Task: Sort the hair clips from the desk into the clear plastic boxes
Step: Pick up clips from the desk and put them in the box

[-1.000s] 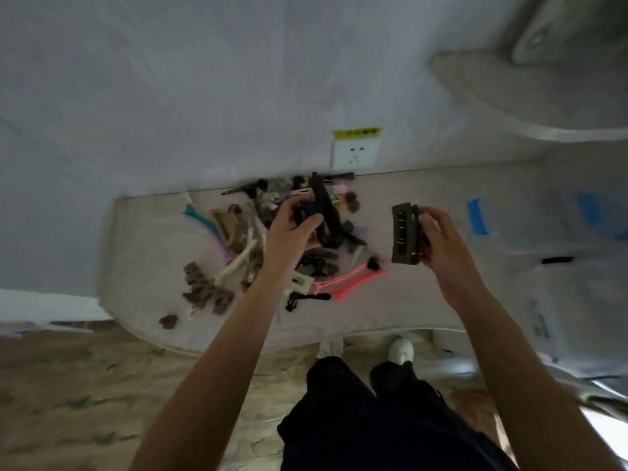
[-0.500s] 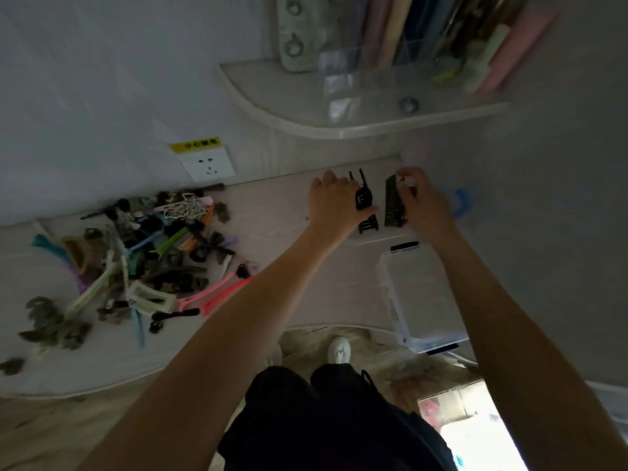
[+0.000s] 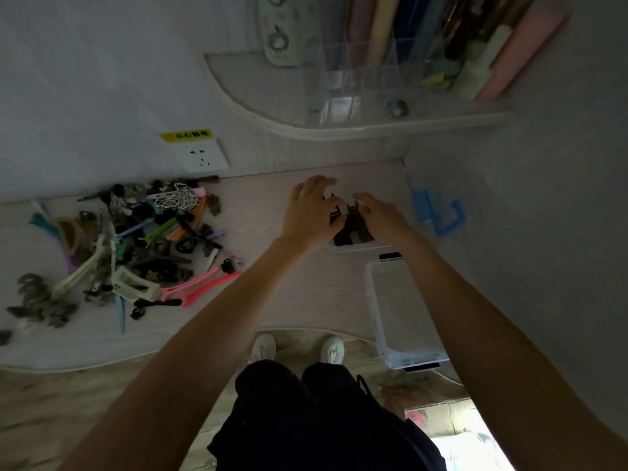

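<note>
My left hand (image 3: 311, 212) and my right hand (image 3: 382, 217) hover side by side over a small clear plastic box (image 3: 360, 248) at the back right of the desk. Both have their fingers spread. Between the hands, dark black and brown hair clips (image 3: 353, 229) lie in that box, just under the fingertips. A second, larger clear plastic box (image 3: 404, 311) stands closer to me at the desk's front edge and looks empty. A big pile of mixed hair clips (image 3: 136, 246), pink, green, cream, black and brown, covers the left part of the desk (image 3: 272, 300).
A wall socket (image 3: 200, 154) sits behind the pile. Above the boxes hangs a curved shelf (image 3: 306, 124) carrying a clear organiser with rolls and tubes. Blue tape (image 3: 438, 212) marks the right wall. My legs and white shoes show below the desk edge.
Both hands carried dark clips from the pile to the right, then lowered over the small box. Their fingers have spread and the clips now lie in the box.
</note>
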Action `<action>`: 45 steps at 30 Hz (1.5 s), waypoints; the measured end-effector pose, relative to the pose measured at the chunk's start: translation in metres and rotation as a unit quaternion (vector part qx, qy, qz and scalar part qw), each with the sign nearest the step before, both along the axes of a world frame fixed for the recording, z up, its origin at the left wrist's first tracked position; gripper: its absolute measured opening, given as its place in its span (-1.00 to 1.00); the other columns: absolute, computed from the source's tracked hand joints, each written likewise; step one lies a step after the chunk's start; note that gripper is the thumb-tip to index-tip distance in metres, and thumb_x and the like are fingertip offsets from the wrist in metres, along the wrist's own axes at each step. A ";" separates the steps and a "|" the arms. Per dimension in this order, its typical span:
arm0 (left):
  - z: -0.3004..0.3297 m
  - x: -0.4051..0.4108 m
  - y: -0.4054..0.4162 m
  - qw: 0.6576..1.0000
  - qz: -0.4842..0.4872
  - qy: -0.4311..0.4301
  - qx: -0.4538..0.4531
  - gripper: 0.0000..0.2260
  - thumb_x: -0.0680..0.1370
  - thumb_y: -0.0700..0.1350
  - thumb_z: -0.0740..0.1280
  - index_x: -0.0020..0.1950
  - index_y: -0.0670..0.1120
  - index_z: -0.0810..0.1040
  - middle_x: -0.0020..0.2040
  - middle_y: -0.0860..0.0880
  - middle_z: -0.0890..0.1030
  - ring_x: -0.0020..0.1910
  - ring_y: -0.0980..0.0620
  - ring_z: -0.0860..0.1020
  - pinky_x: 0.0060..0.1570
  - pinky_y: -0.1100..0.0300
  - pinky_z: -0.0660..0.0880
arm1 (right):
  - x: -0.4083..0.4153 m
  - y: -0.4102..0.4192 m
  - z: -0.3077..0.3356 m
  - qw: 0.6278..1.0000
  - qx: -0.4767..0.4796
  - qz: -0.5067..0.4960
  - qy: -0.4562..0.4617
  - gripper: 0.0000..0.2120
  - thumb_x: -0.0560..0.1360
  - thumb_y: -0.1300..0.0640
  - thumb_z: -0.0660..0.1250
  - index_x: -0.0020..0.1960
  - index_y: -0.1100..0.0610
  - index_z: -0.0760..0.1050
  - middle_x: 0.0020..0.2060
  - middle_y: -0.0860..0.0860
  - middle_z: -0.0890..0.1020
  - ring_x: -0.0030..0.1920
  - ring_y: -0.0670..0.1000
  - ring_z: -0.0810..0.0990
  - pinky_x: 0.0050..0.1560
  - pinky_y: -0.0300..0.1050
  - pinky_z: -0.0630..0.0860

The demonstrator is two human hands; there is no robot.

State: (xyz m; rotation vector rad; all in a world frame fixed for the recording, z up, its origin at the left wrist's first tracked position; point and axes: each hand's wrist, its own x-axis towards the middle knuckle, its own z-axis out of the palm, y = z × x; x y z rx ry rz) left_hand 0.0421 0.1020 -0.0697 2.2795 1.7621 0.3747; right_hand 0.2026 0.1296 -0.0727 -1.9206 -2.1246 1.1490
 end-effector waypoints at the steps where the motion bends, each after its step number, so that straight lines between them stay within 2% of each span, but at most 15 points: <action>1: -0.002 -0.006 -0.004 0.998 0.012 -0.050 0.022 -0.69 0.48 0.03 0.27 0.14 -0.04 0.61 0.34 -0.11 0.44 0.35 -0.15 0.33 0.31 -0.04 0.27 | -0.001 0.000 0.000 1.000 -0.008 -0.004 -0.001 -0.61 0.64 0.14 -0.04 0.46 0.05 0.16 0.25 0.21 0.50 0.15 0.20 0.51 0.07 -0.08 0.43; 3: -0.005 -0.019 -0.014 0.985 0.059 -0.162 0.015 -0.69 0.50 -0.03 0.26 0.20 -0.07 0.56 0.29 -0.16 0.47 0.29 -0.17 0.39 0.26 0.09 0.30 | -0.002 -0.002 0.005 1.000 -0.016 -0.014 -0.011 -0.61 0.64 0.14 -0.05 0.46 0.06 0.15 0.22 0.23 0.51 0.12 0.20 0.52 0.05 -0.08 0.43; 6: -0.004 -0.040 -0.030 0.952 0.132 -0.275 -0.022 -0.72 0.55 -0.14 0.27 0.27 -0.08 0.49 0.23 -0.06 0.53 0.18 0.00 0.49 0.16 0.30 0.35 | -0.008 -0.011 0.025 0.999 0.042 -0.008 -0.024 -0.64 0.63 0.14 -0.02 0.41 0.09 0.24 0.14 0.22 0.57 0.03 0.18 0.55 -0.06 -0.08 0.44; 9: 0.008 -0.069 -0.055 0.901 0.189 -0.391 -0.010 -0.76 0.56 -0.17 0.23 0.21 -0.07 0.50 -0.01 0.04 0.62 -0.07 0.09 0.60 -0.03 0.21 0.52 | -0.030 -0.039 0.055 0.985 0.174 -0.003 -0.009 -0.72 0.60 0.16 0.08 0.26 0.14 0.42 0.04 0.16 0.61 -0.03 0.13 0.56 -0.13 -0.11 0.40; 11: 0.013 -0.101 -0.080 0.874 0.218 -0.435 0.002 -0.80 0.56 -0.10 0.22 0.15 -0.05 0.53 -0.12 0.05 0.63 -0.16 0.10 0.61 -0.10 0.19 0.55 | -0.066 -0.063 0.067 0.975 0.213 0.014 0.063 -0.77 0.58 0.17 0.14 0.16 0.15 0.50 -0.04 0.12 0.64 -0.08 0.09 0.58 -0.13 -0.12 0.44; 13: 0.012 -0.133 -0.105 0.877 0.254 -0.408 0.022 -0.76 0.54 0.01 0.22 0.09 -0.05 0.57 -0.16 0.03 0.65 -0.21 0.16 0.60 -0.14 0.23 0.55 | -0.103 -0.082 0.064 0.974 0.188 0.054 0.116 -0.79 0.57 0.16 0.16 0.14 0.11 0.51 -0.06 0.09 0.65 -0.10 0.06 0.60 -0.12 -0.09 0.52; 15: 0.006 -0.173 -0.131 0.903 0.296 -0.310 0.035 -0.77 0.54 0.01 0.23 0.07 -0.06 0.58 -0.17 0.01 0.66 -0.23 0.24 0.58 -0.19 0.30 0.53 | -0.148 -0.094 0.048 0.975 0.139 0.129 0.113 -0.77 0.56 0.16 0.16 0.16 0.09 0.49 0.00 0.08 0.64 -0.02 0.07 0.59 -0.05 -0.02 0.53; 18: -0.003 -0.228 -0.168 0.914 0.348 -0.207 0.004 -0.83 0.55 -0.11 0.28 0.11 -0.02 0.58 -0.11 0.00 0.67 -0.14 0.08 0.60 -0.15 0.25 0.50 | -0.208 -0.103 0.018 0.966 0.102 0.225 0.077 -0.69 0.53 0.22 0.18 0.25 0.11 0.45 0.17 0.13 0.55 0.16 0.15 0.49 0.06 -0.03 0.46; 23: -0.025 -0.302 -0.211 0.913 0.394 -0.105 -0.017 -0.75 0.48 -0.18 0.33 0.14 -0.07 0.57 0.08 -0.14 0.59 0.09 -0.17 0.52 0.05 -0.01 0.50 | -0.275 -0.098 -0.026 0.940 0.172 0.290 -0.046 -0.48 0.48 0.25 0.23 0.42 0.02 0.26 0.41 0.27 0.23 0.40 0.31 0.18 0.32 0.19 0.28; 25: -0.029 -0.324 -0.220 0.914 0.398 -0.079 -0.013 -0.72 0.44 -0.22 0.35 0.15 -0.12 0.56 0.09 -0.20 0.57 0.10 -0.25 0.49 0.09 -0.06 0.46 | -0.284 -0.092 -0.036 0.943 0.160 0.273 -0.100 -0.45 0.48 0.20 0.27 0.43 -0.01 0.23 0.42 0.28 0.20 0.40 0.31 0.16 0.32 0.18 0.24; 27: -0.031 -0.338 -0.221 0.920 0.386 -0.072 -0.003 -0.70 0.43 -0.23 0.36 0.16 -0.15 0.54 0.11 -0.21 0.55 0.12 -0.27 0.48 0.12 -0.06 0.43 | -0.287 -0.091 -0.041 0.951 0.172 0.232 -0.107 -0.51 0.46 0.19 0.32 0.36 0.04 0.33 0.32 0.26 0.36 0.30 0.29 0.29 0.23 0.13 0.30; 32: -0.028 -0.321 -0.172 0.970 0.222 -0.098 -0.032 -0.64 0.51 -0.09 0.32 0.30 -0.10 0.44 0.25 -0.13 0.49 0.25 -0.14 0.43 0.21 -0.02 0.42 | -0.282 -0.095 -0.047 0.956 0.206 0.175 -0.114 -0.71 0.42 0.18 0.37 0.13 0.17 0.50 0.18 0.17 0.52 0.19 0.24 0.40 0.14 0.07 0.34; 36: -0.036 -0.290 -0.118 0.983 0.156 0.008 -0.097 -0.47 0.55 -0.01 0.26 0.46 -0.11 0.19 0.40 -0.14 0.33 0.37 -0.14 0.30 0.31 0.03 0.32 | -0.276 -0.092 -0.042 0.966 0.200 0.138 -0.086 -0.71 0.42 0.16 0.38 0.13 0.15 0.49 0.14 0.14 0.55 0.15 0.21 0.44 0.11 0.05 0.37; 39: -0.044 -0.287 -0.096 0.976 0.155 0.046 -0.147 -0.50 0.55 -0.01 0.27 0.42 -0.16 0.24 0.41 -0.17 0.32 0.39 -0.17 0.26 0.35 0.01 0.30 | -0.270 -0.090 -0.033 0.975 0.191 0.106 -0.037 -0.70 0.45 0.12 0.36 0.16 0.13 0.46 0.13 0.13 0.54 0.12 0.18 0.44 0.05 0.02 0.39; 45: -0.040 -0.283 -0.097 0.990 0.128 0.007 -0.061 -0.60 0.53 -0.03 0.32 0.29 -0.14 0.32 0.25 -0.14 0.42 0.21 -0.14 0.45 0.08 0.07 0.45 | -0.251 -0.094 -0.008 0.983 0.170 -0.002 0.062 -0.72 0.51 0.04 0.30 0.18 0.09 0.42 0.05 0.08 0.58 0.04 0.09 0.54 0.01 -0.05 0.45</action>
